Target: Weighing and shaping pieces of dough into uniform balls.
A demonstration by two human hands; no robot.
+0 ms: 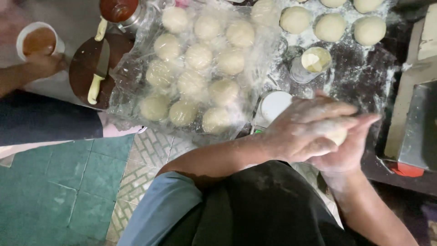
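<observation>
While pressed between both palms, dough ball (pixel 337 135), left hand (pixel 302 130) cupped above, right hand (pixel 348 152) beneath.

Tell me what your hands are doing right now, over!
Left hand and right hand cupped together around a dough ball. Covered dough balls alongside. Another person's hand far off, nothing blocking.

Dim, warm overhead light glares off the plastic sheet (pixel 136 68), while the hands (pixel 318 136) are motion-blurred and the corners dark.

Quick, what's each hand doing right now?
Left hand: cupped over the dough ball, closed on it.
Right hand: under the same dough ball, closed on it.
</observation>
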